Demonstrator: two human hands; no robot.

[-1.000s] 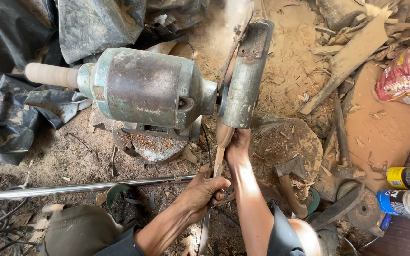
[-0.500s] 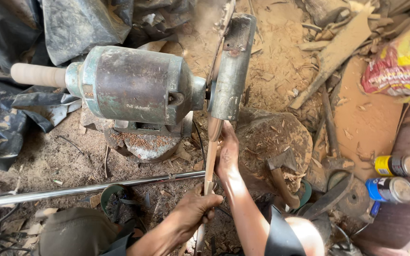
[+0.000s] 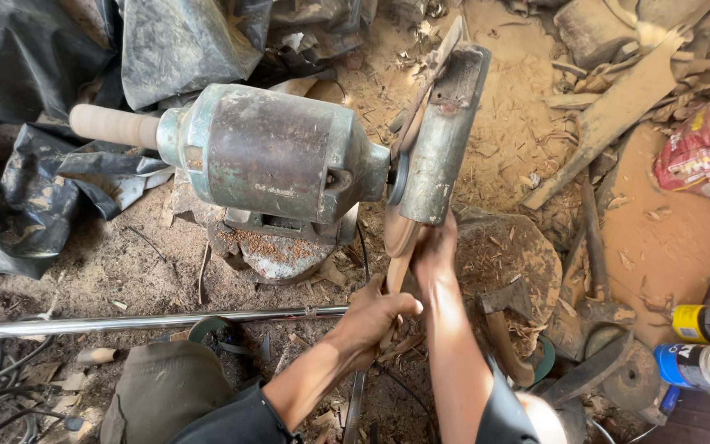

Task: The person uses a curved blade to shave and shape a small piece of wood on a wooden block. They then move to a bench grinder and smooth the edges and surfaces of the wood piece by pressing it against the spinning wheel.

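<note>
We grip the wood strip (image 3: 398,275) with both hands: left hand (image 3: 371,316) at its six o'clock end, right hand (image 3: 435,251) nearer the sanding disc (image 3: 408,164) at twelve.

- Wood piece (image 3: 396,275): thin, narrow strip, light brown, roughly upright in view w/ slight tilt. Upper end sits against rim of sanding disc (image 3: 408,164); lower part hidden inside the fist.
- Sanding disc: round, brown, dusty, seen nearly edge-on, mounted on shaft at right end of green-grey motor, partly behind a metal guard.
</note>
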